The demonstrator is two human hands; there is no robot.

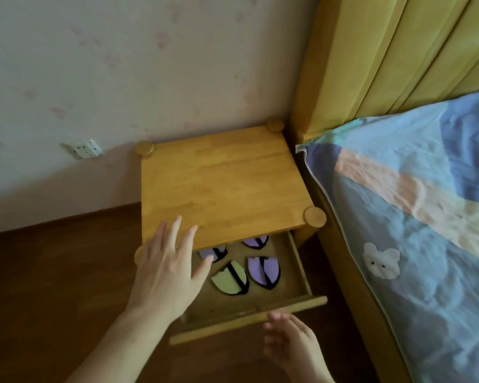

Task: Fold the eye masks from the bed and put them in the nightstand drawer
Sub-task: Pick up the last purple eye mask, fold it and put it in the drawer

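Note:
The wooden nightstand (221,183) stands beside the bed, and its drawer (249,317) is pulled out. Inside lie several folded eye masks with black straps: a green one (228,281), a purple one (264,272), another purple one (256,241) half under the top, and a lilac one (213,252) partly behind my thumb. My left hand (166,272) hovers over the drawer's left side, fingers spread, holding nothing. My right hand (291,344) sits just below the drawer's front panel, fingers loosely apart and empty.
The bed (415,217) with a blue and peach cover fills the right side, its yellow padded headboard (385,56) behind. A wall socket (86,148) sits low on the wall at left. Dark wooden floor (53,286) spreads left of the nightstand.

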